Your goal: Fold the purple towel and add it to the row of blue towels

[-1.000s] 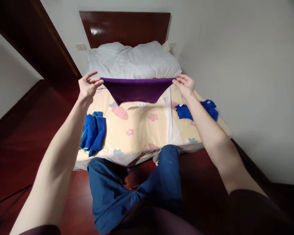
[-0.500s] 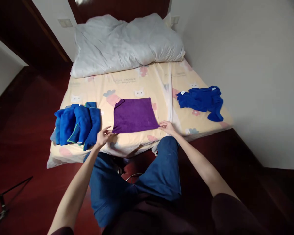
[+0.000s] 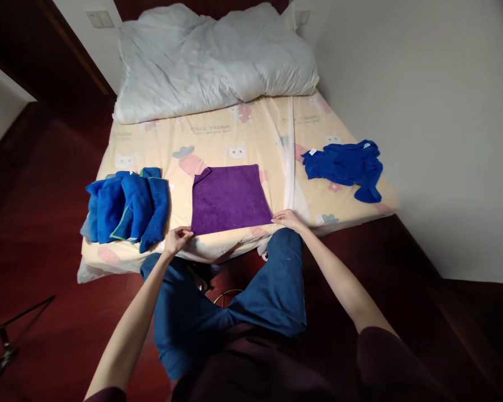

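A purple cloth [image 3: 231, 200] is spread on the bed [image 3: 209, 146], its far left corner folded over. The near left corner is pinched by the left hand [image 3: 178, 240], the near right corner by the right hand [image 3: 288, 219]. The cloth is flanked by heaped blue cloths [image 3: 129, 206] on the left and a crumpled blue cloth [image 3: 343, 163] on the right.
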Action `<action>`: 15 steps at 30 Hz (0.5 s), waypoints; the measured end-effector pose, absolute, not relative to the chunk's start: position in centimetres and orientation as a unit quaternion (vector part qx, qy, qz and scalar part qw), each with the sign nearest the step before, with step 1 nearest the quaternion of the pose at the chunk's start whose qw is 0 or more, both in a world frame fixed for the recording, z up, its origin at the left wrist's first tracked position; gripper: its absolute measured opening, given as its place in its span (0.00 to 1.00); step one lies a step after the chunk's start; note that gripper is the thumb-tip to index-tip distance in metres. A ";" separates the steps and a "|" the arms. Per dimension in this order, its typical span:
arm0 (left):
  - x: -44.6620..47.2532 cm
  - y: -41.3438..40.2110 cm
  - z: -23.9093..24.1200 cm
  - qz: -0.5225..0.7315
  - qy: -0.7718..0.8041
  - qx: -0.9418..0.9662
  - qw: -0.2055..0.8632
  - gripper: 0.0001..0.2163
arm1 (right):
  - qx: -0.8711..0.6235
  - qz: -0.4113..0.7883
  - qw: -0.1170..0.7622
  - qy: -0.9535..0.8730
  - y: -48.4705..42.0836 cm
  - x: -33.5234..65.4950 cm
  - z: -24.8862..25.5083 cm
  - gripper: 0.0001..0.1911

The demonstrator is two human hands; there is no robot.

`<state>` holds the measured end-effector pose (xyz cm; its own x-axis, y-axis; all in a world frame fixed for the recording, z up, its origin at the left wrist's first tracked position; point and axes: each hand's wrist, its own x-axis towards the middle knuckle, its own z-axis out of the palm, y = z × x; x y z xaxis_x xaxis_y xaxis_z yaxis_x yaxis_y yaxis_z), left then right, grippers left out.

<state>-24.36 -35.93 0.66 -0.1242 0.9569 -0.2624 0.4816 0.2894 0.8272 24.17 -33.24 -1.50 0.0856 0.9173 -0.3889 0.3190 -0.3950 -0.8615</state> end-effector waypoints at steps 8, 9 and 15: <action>-24.9 -37.7 -0.2 0.246 0.681 0.561 0.403 0.17 | -0.663 0.515 0.245 -0.485 -34.1 25.4 -1.1 0.18; -25.0 -37.4 -0.3 0.240 0.677 0.561 0.412 0.18 | -0.660 0.514 0.243 -0.492 -34.1 25.6 -1.1 0.19; -24.4 -36.4 -0.7 0.271 0.660 0.506 0.485 0.27 | -0.652 0.513 0.260 -0.495 -34.3 25.3 -1.6 0.22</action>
